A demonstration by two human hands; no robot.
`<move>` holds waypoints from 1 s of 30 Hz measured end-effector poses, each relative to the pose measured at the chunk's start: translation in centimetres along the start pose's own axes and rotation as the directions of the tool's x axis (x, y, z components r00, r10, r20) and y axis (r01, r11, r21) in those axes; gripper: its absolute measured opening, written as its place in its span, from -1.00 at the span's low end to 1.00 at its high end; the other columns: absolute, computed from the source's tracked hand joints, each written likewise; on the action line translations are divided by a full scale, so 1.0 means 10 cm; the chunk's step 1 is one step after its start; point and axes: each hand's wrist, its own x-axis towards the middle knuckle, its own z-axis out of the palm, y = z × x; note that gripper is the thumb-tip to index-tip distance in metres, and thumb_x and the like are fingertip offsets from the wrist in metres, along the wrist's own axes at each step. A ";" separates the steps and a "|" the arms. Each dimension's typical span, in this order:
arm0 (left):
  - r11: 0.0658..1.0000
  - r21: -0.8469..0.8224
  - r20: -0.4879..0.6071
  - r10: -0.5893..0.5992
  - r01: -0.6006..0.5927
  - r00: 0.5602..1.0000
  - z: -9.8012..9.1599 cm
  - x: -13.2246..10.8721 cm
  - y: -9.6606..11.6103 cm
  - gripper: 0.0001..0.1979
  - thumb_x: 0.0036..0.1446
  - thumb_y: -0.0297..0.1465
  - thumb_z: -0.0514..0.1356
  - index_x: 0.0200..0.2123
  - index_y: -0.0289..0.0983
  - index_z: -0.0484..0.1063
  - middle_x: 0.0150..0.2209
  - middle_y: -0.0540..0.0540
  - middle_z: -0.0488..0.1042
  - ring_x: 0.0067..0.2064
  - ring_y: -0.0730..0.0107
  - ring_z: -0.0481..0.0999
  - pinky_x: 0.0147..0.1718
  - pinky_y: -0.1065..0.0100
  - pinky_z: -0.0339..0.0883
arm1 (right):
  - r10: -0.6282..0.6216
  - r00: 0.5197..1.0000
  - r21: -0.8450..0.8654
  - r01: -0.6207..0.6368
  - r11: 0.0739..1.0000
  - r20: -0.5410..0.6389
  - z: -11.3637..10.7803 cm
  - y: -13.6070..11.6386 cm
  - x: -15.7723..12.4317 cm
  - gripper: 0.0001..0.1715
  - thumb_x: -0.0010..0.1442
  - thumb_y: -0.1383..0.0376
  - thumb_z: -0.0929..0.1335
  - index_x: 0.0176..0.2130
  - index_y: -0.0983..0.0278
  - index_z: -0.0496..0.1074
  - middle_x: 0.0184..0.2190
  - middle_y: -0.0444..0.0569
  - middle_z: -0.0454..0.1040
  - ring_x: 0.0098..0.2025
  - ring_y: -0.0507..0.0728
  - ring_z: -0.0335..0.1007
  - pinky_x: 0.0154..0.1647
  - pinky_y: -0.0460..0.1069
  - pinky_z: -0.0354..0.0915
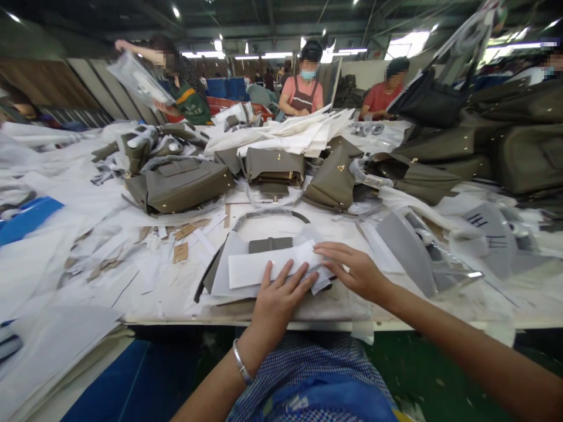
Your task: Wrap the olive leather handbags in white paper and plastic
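Left hand [275,303] on smooth white strip [247,270]

White table [171,309] with olive bags [187,186], brown scraps [180,253]

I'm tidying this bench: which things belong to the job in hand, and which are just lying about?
Job in hand, apparently:
white strip under the left hand, near the right hand
olive bag with curved handle, beneath

Lying about, seemingly:
brown card scraps
blue sheet, far left
grey curved panel, right

No legible text anywhere.
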 end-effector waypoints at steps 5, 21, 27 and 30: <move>0.999 -0.049 0.077 -0.015 0.018 0.997 -0.05 0.01 0.00 -0.42 0.36 -0.37 0.05 0.36 0.09 -0.03 0.35 0.10 0.16 0.38 0.19 0.12 0.37 -0.19 -0.17 | -0.119 0.992 -0.100 0.114 0.988 -0.047 0.05 -0.25 -0.71 -0.62 0.27 0.35 0.40 0.09 0.25 0.43 -0.01 0.01 0.55 0.19 0.23 0.31 0.16 0.13 0.36; 1.000 -0.004 0.109 -0.014 0.015 0.994 -0.08 0.04 0.01 -0.40 0.35 -0.46 0.01 0.37 0.08 -0.05 0.35 0.10 0.13 0.38 0.20 0.13 0.36 -0.16 -0.16 | -0.055 0.998 -0.270 0.059 0.961 0.020 0.48 -0.24 -0.68 -0.80 0.35 0.31 0.31 -0.24 0.28 0.53 -0.34 -0.02 0.51 -0.30 0.12 0.35 -0.27 0.01 0.24; 0.999 0.044 0.107 -0.015 0.010 0.994 -0.07 0.02 0.02 -0.38 0.35 -0.44 0.02 0.38 0.08 -0.08 0.37 0.09 0.10 0.39 0.20 0.08 0.34 -0.16 -0.09 | -0.078 0.997 -0.252 0.082 0.964 0.025 0.46 -0.41 -0.82 -0.75 0.36 0.38 0.25 -0.28 0.30 0.49 -0.43 -0.02 0.43 -0.36 0.13 0.27 -0.33 0.03 0.16; 0.999 0.043 0.115 -0.011 0.006 0.993 -0.07 0.02 0.02 -0.39 0.36 -0.42 0.01 0.38 0.10 -0.10 0.38 0.10 0.07 0.40 0.21 0.06 0.35 -0.16 -0.12 | -0.085 0.996 -0.227 0.080 0.971 -0.011 0.44 -0.50 -0.94 -0.77 0.34 0.41 0.25 -0.27 0.32 0.48 -0.44 -0.02 0.43 -0.38 0.12 0.27 -0.35 0.02 0.18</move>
